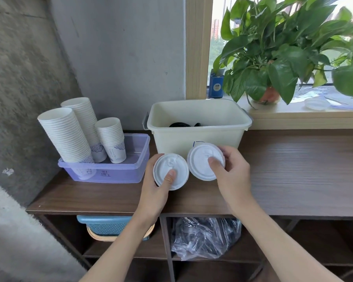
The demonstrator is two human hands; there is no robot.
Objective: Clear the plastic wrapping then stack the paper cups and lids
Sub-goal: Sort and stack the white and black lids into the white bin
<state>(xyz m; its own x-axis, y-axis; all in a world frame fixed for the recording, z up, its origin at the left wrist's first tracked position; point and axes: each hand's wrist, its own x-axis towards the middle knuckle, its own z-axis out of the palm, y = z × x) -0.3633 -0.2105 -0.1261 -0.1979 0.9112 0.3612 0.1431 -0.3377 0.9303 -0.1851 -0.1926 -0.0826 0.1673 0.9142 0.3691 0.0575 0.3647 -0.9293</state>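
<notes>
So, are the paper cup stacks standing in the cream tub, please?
No, the cup stacks stand in the purple container, left of the cream tub.

Paper cups (pixel 67 137), back-left corner of table (pixel 293 169): white w/ blue ornamental print nr base; left lid (pixel 162 166) & right lid (pixel 200 161): plain white. Tray (pixel 126 176) under cups: translucent lilac w/ blue marker writing on front; bin (pixel 192 139) at back edge: cream, grey latches. Table: dark brown wood grain; basket (pixel 104 224) below table top: blue over tan; plant (pixel 283 47) green, pot (pixel 270 95) orange.
</notes>
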